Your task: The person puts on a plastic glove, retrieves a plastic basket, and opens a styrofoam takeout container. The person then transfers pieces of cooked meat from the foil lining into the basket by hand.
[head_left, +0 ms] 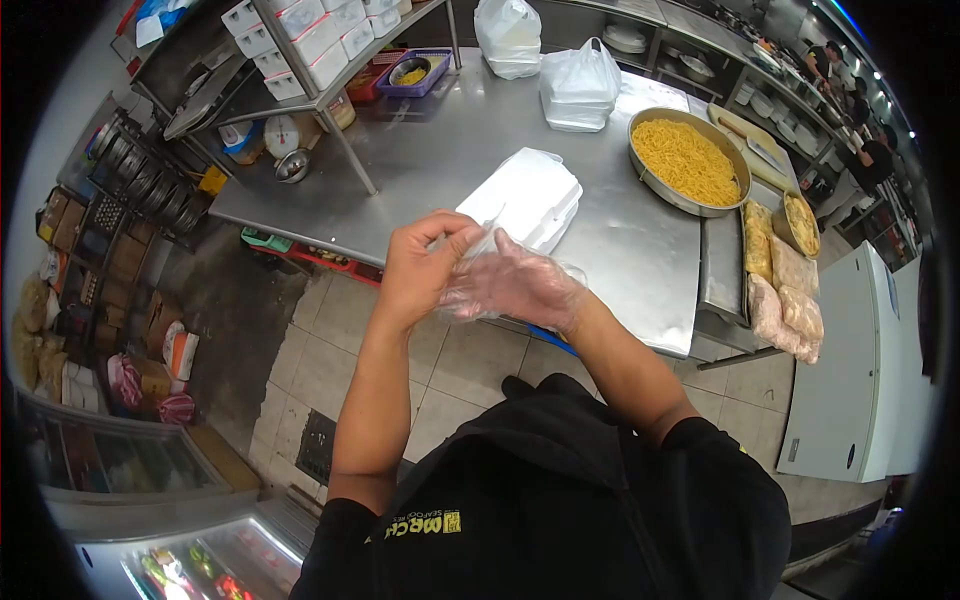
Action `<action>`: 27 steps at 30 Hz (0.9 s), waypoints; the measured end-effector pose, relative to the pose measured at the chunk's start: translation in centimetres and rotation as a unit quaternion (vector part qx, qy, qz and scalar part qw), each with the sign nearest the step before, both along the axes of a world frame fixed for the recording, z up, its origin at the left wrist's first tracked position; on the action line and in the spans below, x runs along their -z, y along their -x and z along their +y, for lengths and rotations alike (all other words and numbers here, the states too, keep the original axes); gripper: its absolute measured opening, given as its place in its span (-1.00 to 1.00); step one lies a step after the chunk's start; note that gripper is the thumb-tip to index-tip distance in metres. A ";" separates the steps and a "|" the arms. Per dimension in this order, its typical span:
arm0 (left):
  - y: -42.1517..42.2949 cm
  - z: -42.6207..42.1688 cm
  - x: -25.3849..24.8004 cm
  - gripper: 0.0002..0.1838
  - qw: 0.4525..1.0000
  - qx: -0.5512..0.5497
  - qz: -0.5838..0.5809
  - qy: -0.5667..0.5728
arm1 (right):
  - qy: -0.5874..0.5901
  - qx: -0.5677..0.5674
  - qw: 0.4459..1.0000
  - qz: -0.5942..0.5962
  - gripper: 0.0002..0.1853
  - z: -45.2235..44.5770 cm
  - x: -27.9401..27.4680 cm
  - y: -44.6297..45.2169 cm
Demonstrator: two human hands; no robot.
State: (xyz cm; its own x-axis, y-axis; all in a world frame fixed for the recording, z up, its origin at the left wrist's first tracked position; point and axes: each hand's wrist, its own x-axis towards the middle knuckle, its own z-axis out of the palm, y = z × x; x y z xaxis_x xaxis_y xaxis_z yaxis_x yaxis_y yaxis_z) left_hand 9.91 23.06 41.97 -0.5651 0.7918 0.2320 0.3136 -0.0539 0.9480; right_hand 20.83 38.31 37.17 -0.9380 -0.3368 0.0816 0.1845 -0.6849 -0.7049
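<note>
A clear plastic glove (462, 298) covers my right hand (525, 283), which is open with the palm turned up and the thumb apart. My left hand (425, 262) is bare. Its thumb and fingers pinch the loose film of that glove near the right fingertips. Just beyond both hands, closed white foam takeaway boxes (530, 195) lie on the steel table (440, 140). They look stacked, though the hands hide their near corner.
A round pan (645, 180) of yellow noodles stands at the table's right, near bagged food (790, 275). White plastic bags (580, 85) with boxes sit at the back. A shelf leg (350, 150) rises at the left. A white freezer (835, 370) is far right; people work beyond.
</note>
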 end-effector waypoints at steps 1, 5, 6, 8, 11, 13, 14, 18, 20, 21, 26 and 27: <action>-0.4 0.3 0.1 -0.73 0.986 -0.106 0.124 -0.020 | -0.005 0.019 0.999 -0.039 -0.05 0.2 1.2 0.7; -5.6 0.9 -1.0 -0.64 0.944 -0.226 0.239 -0.012 | -0.187 0.200 0.959 -0.076 -0.12 -0.6 0.7 1.3; -7.3 1.2 -0.2 -0.66 0.945 -0.168 0.282 -0.010 | -0.298 0.243 0.917 0.107 -0.19 1.1 7.2 3.3; -8.9 1.5 1.7 -0.68 0.940 -0.115 0.322 -0.003 | -0.660 0.332 0.672 0.060 -0.23 1.5 9.3 5.6; -8.1 1.8 4.6 -0.83 0.935 -0.177 0.308 0.002 | -0.638 0.458 0.613 0.085 -0.34 0.8 5.5 5.7; -7.6 1.6 5.5 -0.83 0.934 -0.181 0.308 0.022 | -0.704 0.482 0.516 0.077 -0.37 -0.1 4.4 4.8; -7.5 1.5 5.6 -0.83 0.932 -0.187 0.308 0.042 | -0.728 0.496 0.459 0.118 -0.37 0.0 4.1 4.8; -8.1 1.1 5.5 -0.82 0.933 -0.166 0.316 0.034 | -0.808 0.476 0.312 0.155 -0.37 -0.6 3.9 5.4; -8.4 0.9 5.3 -0.84 0.930 -0.149 0.330 0.067 | -0.840 0.430 0.297 0.147 -0.40 -0.7 3.6 5.3; -8.5 0.8 5.2 -0.84 0.929 -0.150 0.330 0.068 | -0.839 0.430 0.298 0.148 -0.40 -0.8 3.5 5.1; -9.1 0.8 5.0 -0.88 0.944 -0.115 0.305 0.041 | -0.818 0.330 0.454 0.124 -0.56 -0.6 1.9 4.4; -9.3 0.9 5.1 -0.88 0.944 -0.114 0.306 0.040 | -0.807 0.394 0.415 0.144 -0.57 -0.8 1.5 4.0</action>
